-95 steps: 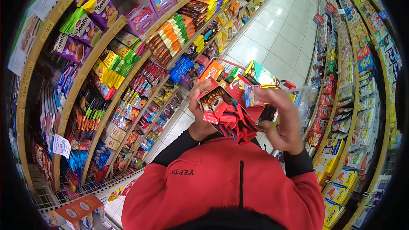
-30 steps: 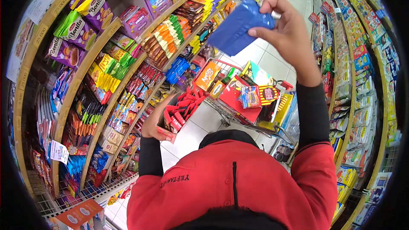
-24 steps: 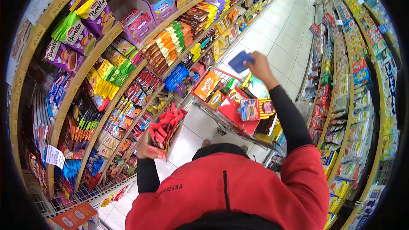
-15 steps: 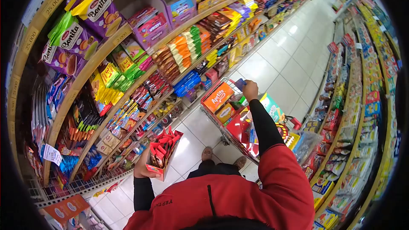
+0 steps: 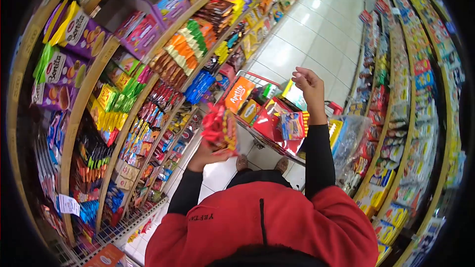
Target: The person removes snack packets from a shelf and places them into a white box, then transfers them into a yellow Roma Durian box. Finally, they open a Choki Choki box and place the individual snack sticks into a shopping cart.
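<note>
My left hand [image 5: 207,157] grips a small open display box [image 5: 230,136] filled with red packets [image 5: 213,124], smeared by motion. The box is tilted and close to the cart's near left side. Over the shopping cart [image 5: 255,75] hovers my right hand [image 5: 311,91], fingers loosely bent and apart, with nothing visible in them. Below that hand, a blue and red packet [image 5: 293,125] lies on a glossy red package [image 5: 271,115] in the cart. An orange Apetito box [image 5: 239,94] and a yellow-brown box [image 5: 250,111] stand at the cart's left end.
Tall shelves of wrapped snacks rise on my left, with purple Bonita bags [image 5: 76,29] and blue packets [image 5: 200,86] on them. More stocked shelves [image 5: 415,118] line my right. A tiled aisle floor [image 5: 309,27] runs ahead between them.
My left hand has brought the box of red packets up and right, nearer the cart. My right hand has come back toward me over the cart; the small dark blue packet has left its fingers.
</note>
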Demonstrator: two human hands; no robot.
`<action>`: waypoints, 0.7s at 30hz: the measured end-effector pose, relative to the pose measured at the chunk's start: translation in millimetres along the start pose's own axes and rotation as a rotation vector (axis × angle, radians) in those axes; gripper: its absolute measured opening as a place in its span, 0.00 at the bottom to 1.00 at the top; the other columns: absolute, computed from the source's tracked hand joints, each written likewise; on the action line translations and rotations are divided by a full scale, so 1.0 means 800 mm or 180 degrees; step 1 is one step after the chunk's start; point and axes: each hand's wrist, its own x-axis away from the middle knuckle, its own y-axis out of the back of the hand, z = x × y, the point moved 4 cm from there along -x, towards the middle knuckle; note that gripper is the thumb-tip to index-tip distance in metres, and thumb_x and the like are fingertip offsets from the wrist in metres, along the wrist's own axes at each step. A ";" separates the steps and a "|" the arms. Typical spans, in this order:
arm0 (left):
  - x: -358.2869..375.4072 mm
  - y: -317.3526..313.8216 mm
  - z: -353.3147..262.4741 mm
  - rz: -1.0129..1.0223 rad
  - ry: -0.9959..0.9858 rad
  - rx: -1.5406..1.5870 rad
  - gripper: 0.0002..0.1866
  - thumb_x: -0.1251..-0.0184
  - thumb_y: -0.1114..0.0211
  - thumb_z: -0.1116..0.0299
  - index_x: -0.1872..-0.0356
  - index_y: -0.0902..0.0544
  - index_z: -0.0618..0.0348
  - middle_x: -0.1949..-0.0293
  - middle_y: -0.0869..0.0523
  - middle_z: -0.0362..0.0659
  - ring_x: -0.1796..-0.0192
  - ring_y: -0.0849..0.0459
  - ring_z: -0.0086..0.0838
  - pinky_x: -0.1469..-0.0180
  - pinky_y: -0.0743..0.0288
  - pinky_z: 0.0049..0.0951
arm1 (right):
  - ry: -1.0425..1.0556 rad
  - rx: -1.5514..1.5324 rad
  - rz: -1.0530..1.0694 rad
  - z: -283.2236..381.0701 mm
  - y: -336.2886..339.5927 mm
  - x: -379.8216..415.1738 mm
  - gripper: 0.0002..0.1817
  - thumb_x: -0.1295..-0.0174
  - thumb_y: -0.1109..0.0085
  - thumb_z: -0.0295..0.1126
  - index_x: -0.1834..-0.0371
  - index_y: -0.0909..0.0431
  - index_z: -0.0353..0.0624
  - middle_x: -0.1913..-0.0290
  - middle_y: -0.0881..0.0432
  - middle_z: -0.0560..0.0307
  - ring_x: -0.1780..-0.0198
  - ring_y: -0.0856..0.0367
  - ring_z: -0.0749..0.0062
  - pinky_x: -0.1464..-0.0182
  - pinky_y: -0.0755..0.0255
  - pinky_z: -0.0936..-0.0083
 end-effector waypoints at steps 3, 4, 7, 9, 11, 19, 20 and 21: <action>-0.071 -0.053 -0.008 0.0261 -0.0610 -0.2068 0.53 0.63 0.24 0.70 0.38 0.53 0.58 0.46 0.33 0.48 0.44 0.29 0.34 0.45 0.31 0.33 | 0.0221 0.0631 -0.0245 0.007 0.046 0.032 0.13 0.44 0.43 0.29 0.57 0.23 0.36 0.66 0.18 0.53 0.67 0.19 0.74 0.66 0.28 0.80; -0.094 -0.063 -0.001 0.0420 -0.0853 -0.2213 0.54 0.66 0.23 0.68 0.39 0.54 0.58 0.45 0.34 0.50 0.43 0.31 0.36 0.43 0.33 0.34 | 0.0221 0.0647 -0.0360 0.010 0.061 0.043 0.13 0.44 0.43 0.29 0.57 0.23 0.36 0.66 0.18 0.53 0.67 0.19 0.74 0.66 0.28 0.80; -0.138 -0.091 0.011 0.0446 -0.1938 -0.3139 0.55 0.69 0.21 0.63 0.40 0.52 0.60 0.45 0.37 0.52 0.40 0.36 0.40 0.39 0.40 0.35 | 0.0260 0.1922 0.0015 0.032 0.090 0.076 0.13 0.47 0.40 0.30 0.59 0.22 0.38 0.68 0.18 0.50 0.69 0.18 0.69 0.66 0.26 0.75; -0.162 -0.085 0.030 0.0642 -0.1818 -0.3307 0.57 0.70 0.20 0.63 0.39 0.53 0.61 0.44 0.37 0.53 0.39 0.36 0.40 0.38 0.40 0.36 | 0.0233 0.2405 0.0238 -0.003 0.121 0.080 0.15 0.51 0.37 0.33 0.62 0.23 0.37 0.68 0.18 0.46 0.68 0.19 0.58 0.63 0.26 0.68; -0.170 -0.094 0.033 0.0677 -0.1622 -0.3522 0.61 0.73 0.19 0.59 0.38 0.53 0.62 0.42 0.37 0.54 0.38 0.37 0.41 0.37 0.40 0.37 | 0.0131 0.2764 0.0290 -0.043 0.154 0.080 0.16 0.52 0.36 0.34 0.64 0.24 0.35 0.67 0.19 0.45 0.66 0.19 0.54 0.62 0.26 0.65; -0.194 -0.064 0.064 0.0878 -0.0946 -0.3314 0.70 0.74 0.18 0.54 0.35 0.64 0.62 0.38 0.43 0.56 0.34 0.41 0.41 0.35 0.44 0.36 | -0.0547 0.3389 0.0317 -0.142 0.190 0.049 0.22 0.63 0.29 0.36 0.68 0.24 0.33 0.66 0.20 0.43 0.62 0.20 0.52 0.59 0.27 0.65; -0.201 -0.048 0.076 0.0870 -0.0926 -0.3317 0.70 0.74 0.18 0.54 0.35 0.64 0.62 0.38 0.43 0.56 0.34 0.41 0.41 0.35 0.44 0.36 | -0.0710 0.3120 0.0382 -0.150 0.190 0.047 0.22 0.64 0.29 0.36 0.68 0.22 0.34 0.68 0.19 0.44 0.63 0.20 0.54 0.61 0.27 0.66; -0.208 -0.036 0.089 0.0975 -0.0541 -0.3147 0.70 0.74 0.18 0.55 0.35 0.65 0.62 0.37 0.43 0.55 0.35 0.41 0.40 0.35 0.43 0.36 | -0.0848 0.2963 0.0383 -0.149 0.186 0.049 0.19 0.65 0.28 0.36 0.69 0.20 0.36 0.71 0.18 0.47 0.66 0.19 0.57 0.64 0.27 0.68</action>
